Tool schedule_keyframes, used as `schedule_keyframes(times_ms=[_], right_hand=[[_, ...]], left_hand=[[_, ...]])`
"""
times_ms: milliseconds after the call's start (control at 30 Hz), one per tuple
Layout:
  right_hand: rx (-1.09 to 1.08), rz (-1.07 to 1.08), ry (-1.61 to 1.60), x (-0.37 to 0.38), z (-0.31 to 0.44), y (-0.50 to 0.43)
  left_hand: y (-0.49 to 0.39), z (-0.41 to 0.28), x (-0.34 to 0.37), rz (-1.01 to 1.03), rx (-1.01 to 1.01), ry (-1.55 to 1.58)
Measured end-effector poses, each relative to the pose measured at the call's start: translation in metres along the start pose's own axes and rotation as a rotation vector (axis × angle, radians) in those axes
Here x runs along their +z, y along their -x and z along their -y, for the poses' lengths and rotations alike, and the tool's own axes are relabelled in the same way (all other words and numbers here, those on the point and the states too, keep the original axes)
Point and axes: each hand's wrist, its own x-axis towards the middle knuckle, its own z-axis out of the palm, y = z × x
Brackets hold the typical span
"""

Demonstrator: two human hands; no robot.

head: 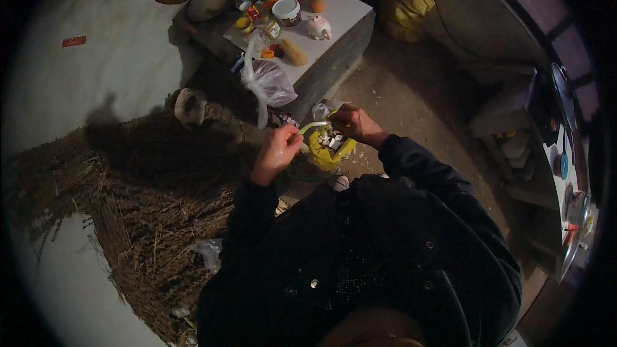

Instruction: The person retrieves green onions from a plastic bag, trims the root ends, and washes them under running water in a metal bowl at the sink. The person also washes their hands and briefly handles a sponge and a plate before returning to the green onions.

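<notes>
A pale green-white stalk, like a scallion, stretches between my two hands. My left hand pinches one end between thumb and fingers. At the stalk's other end is my right hand, its fingers curled together; something yellowish shows at its fingertips. Below the hands a yellow plastic bag stands rolled open on the floor, with white scraps in it. A clear plastic bag lies just beyond. What lies beneath my right fingers is hidden.
Ahead, a low block with a light top bears jars, bottles and a piggy bank. A knotted plastic bag hangs at its near edge. Dry brushwood is piled at left. A yellow sack stands at back right, shelving at right.
</notes>
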Motion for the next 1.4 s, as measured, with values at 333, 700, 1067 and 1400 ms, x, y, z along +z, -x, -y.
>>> schedule_keyframes(times_ms=[333, 700, 1067, 1400], right_hand=[[-0.029, 0.168, -0.138, -0.011, 0.005, 0.008], [0.264, 0.067, -0.450, -0.011, 0.011, 0.025], [0.517, 0.019, -0.934, 0.001, -0.002, 0.039], [0.675, -0.246, -1.252, -0.045, -0.008, 0.044]], left_hand=[[0.000, 0.010, -0.010, 0.048, -0.032, 0.147], [0.002, 0.003, -0.017, 0.132, -0.050, 0.096], [0.009, 0.017, -0.022, 0.237, -0.114, 0.172], [0.029, 0.061, -0.032, 0.073, -0.252, 0.251]])
